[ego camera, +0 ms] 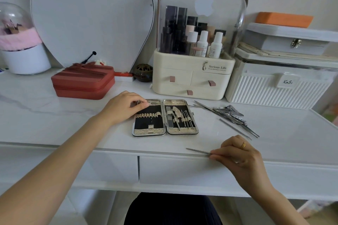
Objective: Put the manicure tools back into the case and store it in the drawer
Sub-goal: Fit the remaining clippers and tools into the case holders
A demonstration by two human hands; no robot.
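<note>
Progress stands at roughly the halfway mark, judged from the layout on the vanity top (54,115). The manicure case (165,117) lies opened flat near the front edge, between the two hands. Its right half already carries a file and a row of slim instruments seated under their loops; its left half shows a band of empty loops — nothing is seated there yet. The left hand (123,106) rests at the upper left corner of the case, fingers curled and pinching a small metal part there; whether that part is a tool or the case clasp cannot be told. The right hand (236,153) pinches one thin metal tool (198,151) between thumb and fingertips, holding it over the front edge of the top, clear of the case. A pile of loose tools (230,115) — clippers, tweezers, long probes — lies on the surface just right of the case. Remaining work: seat the held tool and the pile, close the case, and place it in the drawer (182,169), which is shut.
</note>
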